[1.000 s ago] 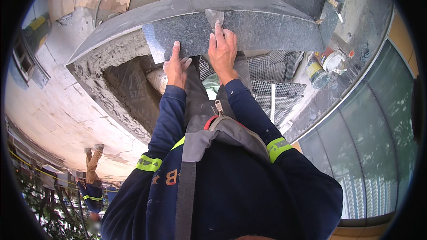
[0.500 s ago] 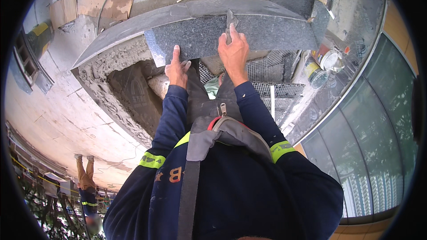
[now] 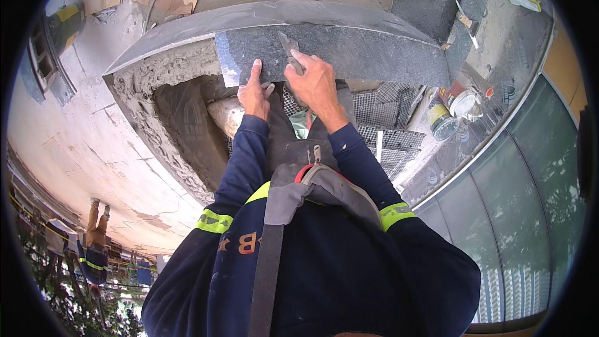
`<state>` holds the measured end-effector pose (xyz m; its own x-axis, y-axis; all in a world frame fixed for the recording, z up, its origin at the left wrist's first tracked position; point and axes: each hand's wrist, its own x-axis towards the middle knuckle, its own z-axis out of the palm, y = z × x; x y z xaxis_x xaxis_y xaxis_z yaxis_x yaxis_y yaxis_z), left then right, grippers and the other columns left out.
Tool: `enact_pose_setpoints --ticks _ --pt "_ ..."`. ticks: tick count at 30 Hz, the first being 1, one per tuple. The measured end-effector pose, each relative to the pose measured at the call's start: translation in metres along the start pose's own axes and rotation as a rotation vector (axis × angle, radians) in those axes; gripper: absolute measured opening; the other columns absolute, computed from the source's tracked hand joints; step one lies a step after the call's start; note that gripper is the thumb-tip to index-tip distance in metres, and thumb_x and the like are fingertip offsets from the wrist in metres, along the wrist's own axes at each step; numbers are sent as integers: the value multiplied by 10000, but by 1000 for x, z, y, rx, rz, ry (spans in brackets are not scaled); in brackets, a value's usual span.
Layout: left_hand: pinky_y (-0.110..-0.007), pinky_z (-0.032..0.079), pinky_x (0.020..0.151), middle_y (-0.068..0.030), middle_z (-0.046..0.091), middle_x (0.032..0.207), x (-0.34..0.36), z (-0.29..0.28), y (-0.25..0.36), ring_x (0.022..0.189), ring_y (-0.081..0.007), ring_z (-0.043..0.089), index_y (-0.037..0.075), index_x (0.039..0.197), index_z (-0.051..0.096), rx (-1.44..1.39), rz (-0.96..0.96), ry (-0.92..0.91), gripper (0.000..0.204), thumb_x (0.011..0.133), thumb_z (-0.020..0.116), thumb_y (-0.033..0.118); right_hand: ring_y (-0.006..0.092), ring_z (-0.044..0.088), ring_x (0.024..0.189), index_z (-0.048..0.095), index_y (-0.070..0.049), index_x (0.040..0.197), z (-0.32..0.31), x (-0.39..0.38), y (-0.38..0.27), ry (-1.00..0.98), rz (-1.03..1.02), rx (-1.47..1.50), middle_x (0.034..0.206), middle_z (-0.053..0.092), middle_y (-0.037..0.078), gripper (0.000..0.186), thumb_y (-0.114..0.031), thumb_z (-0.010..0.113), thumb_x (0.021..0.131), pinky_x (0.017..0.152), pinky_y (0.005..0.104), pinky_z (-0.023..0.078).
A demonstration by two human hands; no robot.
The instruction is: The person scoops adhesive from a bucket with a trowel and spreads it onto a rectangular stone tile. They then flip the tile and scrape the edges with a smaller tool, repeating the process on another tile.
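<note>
A dark speckled stone slab (image 3: 262, 50) lies along the top of a low wall, its near edge toward me. My left hand (image 3: 254, 95) grips that near edge, thumb laid on top and fingers curled at the edge, partly hidden. In my right hand (image 3: 318, 87) is a small trowel (image 3: 288, 43), its grey blade angled over the slab's face and pointing away to the left. More of the same stone runs on to the right of the trowel. Rough wet mortar (image 3: 140, 81) covers the wall top left of the slab.
Within the low wall is a pit (image 3: 187, 125) with black gridded sheets (image 3: 380, 109) beside my legs. Buckets (image 3: 463, 103) stand at right, near glass panels (image 3: 499, 181). A brush (image 3: 465, 20) lies on the far-right ledge. Another person (image 3: 95, 249) stands far left.
My right hand has drawn the trowel left and nearer, from the slab's far edge onto its face, and tilted it. My left hand stays at the slab's near edge. The view has shifted slightly.
</note>
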<state>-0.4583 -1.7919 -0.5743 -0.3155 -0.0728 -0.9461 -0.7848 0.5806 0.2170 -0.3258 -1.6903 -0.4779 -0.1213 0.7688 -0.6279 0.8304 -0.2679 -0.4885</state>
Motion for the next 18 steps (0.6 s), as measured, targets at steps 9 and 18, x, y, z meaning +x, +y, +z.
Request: enact_pose_setpoints --ticks 9,18 --pt "-482 641 809 -267 516 1414 -50 45 -68 1155 -365 648 -128 1555 257 80 -63 -4 1167 806 968 415 347 731 1162 691 -157 1435 -154 170 63 -177 -335 -327 1297 769 144 473 -407 550 1058 1053 454 535" --pt "-475 312 1274 -286 241 1692 -68 145 -97 1544 -379 340 -87 1654 -107 -71 -70 212 1556 735 987 529 238 689 945 821 -144 1127 -91 290 53 -818 -561 -396 1010 762 67 532 -615 606 1002 839 421 530"
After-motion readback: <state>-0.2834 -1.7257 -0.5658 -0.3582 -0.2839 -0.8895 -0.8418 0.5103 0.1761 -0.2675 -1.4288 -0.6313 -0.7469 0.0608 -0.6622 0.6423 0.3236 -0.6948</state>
